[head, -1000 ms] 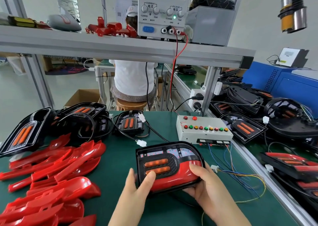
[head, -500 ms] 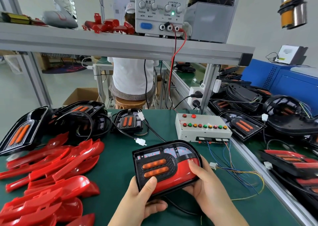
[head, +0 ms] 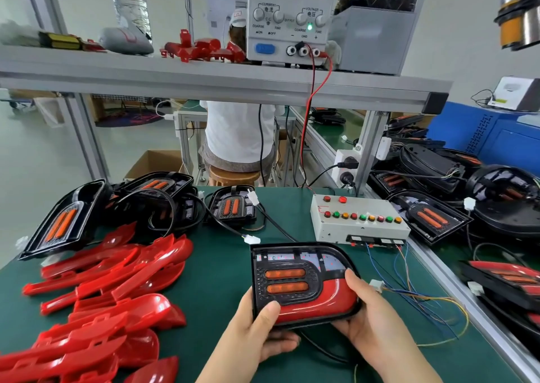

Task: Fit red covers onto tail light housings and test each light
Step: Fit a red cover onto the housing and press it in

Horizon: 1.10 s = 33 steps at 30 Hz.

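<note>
1. Your left hand (head: 257, 333) grips the near-left corner of the tail light housing (head: 292, 277). The thumb curls over its front edge and the fingers are tucked underneath.
2. Your right hand (head: 377, 324) grasps the housing's right end. The thumb lies against the red cover (head: 324, 309) and the fingers wrap below.
3. Between your hands the housing faces up, tilted toward you over the green mat (head: 216, 280). The red cover sits along its near and right edge, next to two orange lenses (head: 285, 273).
4. Left of your left hand, a heap of loose red covers (head: 102, 295) lies on the mat.
5. Beyond that heap, well away from your left hand, stand bare black housings (head: 230, 207) with their cables.
6. Beyond your right hand sits a grey test box (head: 359, 219) with rows of coloured buttons. Its coloured wires (head: 415, 293) lead to a white connector (head: 377, 285) just beside your right thumb.
7. Between your wrists, a black cable (head: 324, 352) emerges from under the housing.
8. High above both hands, a power supply (head: 289, 17) stands on the shelf (head: 204, 82) with its green lamp lit.
</note>
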### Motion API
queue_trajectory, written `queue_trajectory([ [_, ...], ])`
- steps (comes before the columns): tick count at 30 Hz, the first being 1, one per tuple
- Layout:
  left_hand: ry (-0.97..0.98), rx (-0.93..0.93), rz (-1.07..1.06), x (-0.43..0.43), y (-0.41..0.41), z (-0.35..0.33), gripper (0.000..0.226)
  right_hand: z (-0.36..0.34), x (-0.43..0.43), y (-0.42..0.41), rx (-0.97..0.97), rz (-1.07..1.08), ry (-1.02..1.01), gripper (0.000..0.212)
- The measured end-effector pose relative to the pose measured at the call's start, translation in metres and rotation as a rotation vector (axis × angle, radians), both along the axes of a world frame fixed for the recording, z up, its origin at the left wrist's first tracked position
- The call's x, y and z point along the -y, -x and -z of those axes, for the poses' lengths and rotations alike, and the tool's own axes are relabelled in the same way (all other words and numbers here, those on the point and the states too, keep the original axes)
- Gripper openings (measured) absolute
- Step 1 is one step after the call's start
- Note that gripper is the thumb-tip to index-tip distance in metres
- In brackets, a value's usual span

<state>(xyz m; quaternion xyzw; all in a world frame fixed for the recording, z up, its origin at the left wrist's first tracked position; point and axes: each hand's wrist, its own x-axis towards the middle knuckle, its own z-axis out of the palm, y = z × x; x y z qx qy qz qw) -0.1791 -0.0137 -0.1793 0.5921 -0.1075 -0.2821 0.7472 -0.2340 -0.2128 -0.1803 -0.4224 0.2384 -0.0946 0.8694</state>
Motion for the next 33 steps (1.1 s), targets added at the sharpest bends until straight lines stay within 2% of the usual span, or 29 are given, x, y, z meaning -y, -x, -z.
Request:
queue_trajectory([
  [3,-0.069,-0.033,-0.041,-0.001,-0.001,-0.009,0.023,0.0,-0.003,-0.003,-0.048,-0.012,-0.016,0.053],
  [5,-0.261,0.042,-0.049,-0.002,-0.005,-0.017,0.019,-0.002,-0.005,-0.004,-0.047,0.006,-0.04,0.046],
  [6,-0.446,0.182,-0.039,-0.004,-0.012,-0.02,0.02,-0.003,-0.005,-0.004,-0.05,0.018,-0.053,0.042],
  [7,-0.678,0.406,-0.036,-0.007,-0.022,-0.022,0.021,-0.004,-0.006,-0.003,-0.057,0.026,-0.06,0.039],
  [9,-1.084,0.754,-0.117,-0.016,-0.05,-0.037,0.029,-0.004,-0.007,-0.002,-0.066,0.006,-0.054,0.039],
  [10,-1.166,0.797,-0.199,-0.022,-0.065,-0.046,0.029,-0.005,-0.008,-0.002,-0.07,-0.011,-0.038,0.041],
  [12,-1.307,0.77,-0.304,-0.037,-0.093,-0.06,0.028,-0.005,-0.009,-0.001,-0.085,-0.042,-0.002,0.046],
  [14,-1.547,0.786,-0.281,-0.049,-0.114,-0.065,0.034,-0.006,-0.011,-0.001,-0.098,-0.078,0.03,0.048],
  [16,-1.698,0.766,-0.251,-0.059,-0.128,-0.059,0.04,-0.007,-0.013,0.0,-0.105,-0.098,0.063,0.046],
  [21,-1.795,0.799,-0.254,-0.073,-0.141,-0.04,0.032,-0.006,-0.016,0.0,-0.113,-0.085,0.118,0.036],
  [24,-1.758,0.821,-0.237,-0.074,-0.143,-0.041,0.034,-0.006,-0.017,0.0,-0.116,-0.062,0.122,0.033],
  [29,-1.528,0.823,-0.259,-0.073,-0.152,-0.061,0.025,-0.007,-0.016,-0.001,-0.13,-0.085,0.166,0.036],
  [33,-1.347,0.904,-0.288,-0.064,-0.152,-0.076,0.029,-0.004,-0.015,-0.001,-0.169,-0.075,0.171,0.043],
])
